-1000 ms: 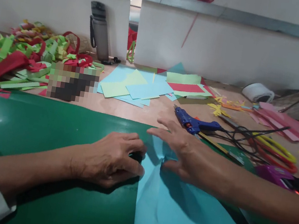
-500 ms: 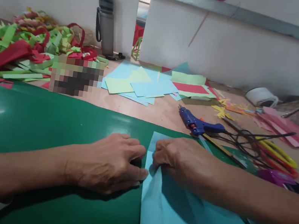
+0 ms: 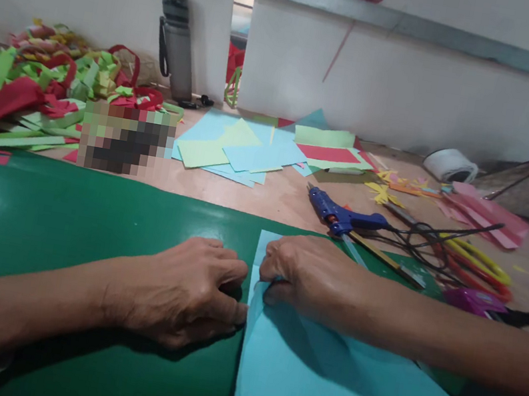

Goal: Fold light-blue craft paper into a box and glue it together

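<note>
A large sheet of light blue paper (image 3: pixel 313 389) lies on the green mat (image 3: pixel 152 382), its left edge running away from me. My right hand (image 3: pixel 303 269) is closed with bent fingers on the paper near its far left corner, where the edge is folded over. On the left, my left hand (image 3: pixel 192 294) rests on the mat with its fingers curled. Its thumb tip meets the paper's left edge, just nearer to me than the right hand's fingers. What lies under the curled fingers of both hands is hidden.
Beyond the mat lie a blue glue gun (image 3: pixel 337 213), a pencil (image 3: pixel 389 259), scissors (image 3: pixel 477 260) and a purple tool (image 3: pixel 475 302). Coloured sheets (image 3: pixel 262 153) lie mid-table. A heap of paper pieces (image 3: pixel 44 87) and a grey bottle (image 3: pixel 178 48) stand at the back left.
My right hand has brought the paper's edge over to the left and down, so the fold now lies along the left edge. My left hand stays beside it. The view has shifted slightly.
</note>
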A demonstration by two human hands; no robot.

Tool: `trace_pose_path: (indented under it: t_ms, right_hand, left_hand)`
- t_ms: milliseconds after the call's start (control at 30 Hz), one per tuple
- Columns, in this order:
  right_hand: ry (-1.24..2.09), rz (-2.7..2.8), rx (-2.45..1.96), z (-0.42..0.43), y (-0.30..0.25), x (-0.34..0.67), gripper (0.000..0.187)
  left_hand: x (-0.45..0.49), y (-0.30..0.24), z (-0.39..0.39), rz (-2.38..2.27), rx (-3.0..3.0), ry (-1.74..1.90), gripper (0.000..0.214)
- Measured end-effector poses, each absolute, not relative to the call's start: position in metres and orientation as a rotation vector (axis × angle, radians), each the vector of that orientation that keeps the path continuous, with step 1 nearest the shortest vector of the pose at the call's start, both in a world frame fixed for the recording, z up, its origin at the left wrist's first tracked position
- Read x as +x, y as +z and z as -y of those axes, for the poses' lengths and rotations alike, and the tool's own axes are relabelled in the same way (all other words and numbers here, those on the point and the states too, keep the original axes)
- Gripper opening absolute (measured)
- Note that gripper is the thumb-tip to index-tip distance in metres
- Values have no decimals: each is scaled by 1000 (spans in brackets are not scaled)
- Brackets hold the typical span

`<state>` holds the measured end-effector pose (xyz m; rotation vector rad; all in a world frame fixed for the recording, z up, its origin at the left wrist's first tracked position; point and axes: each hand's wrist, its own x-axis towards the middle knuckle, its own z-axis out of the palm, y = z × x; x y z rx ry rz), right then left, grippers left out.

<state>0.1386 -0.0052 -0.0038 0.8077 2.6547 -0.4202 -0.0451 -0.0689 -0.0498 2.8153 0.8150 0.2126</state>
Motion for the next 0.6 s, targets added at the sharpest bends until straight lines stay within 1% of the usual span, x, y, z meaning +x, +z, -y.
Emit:
trace_pose_path:
  t_ms: [167, 433, 600]
  right_hand:
    - [-311, -2694, 761, 7, -2, 136, 9]
    - [-302, -2640, 711, 6, 5, 131, 4]
    - [-338, -2537, 755, 6, 13, 123, 11]
  left_hand:
    - [-44, -49, 69, -797, 2785, 173, 11]
    - [-44, -46, 68, -790, 2748, 160, 10]
    - [-45, -45, 67, -796, 2734, 147, 10]
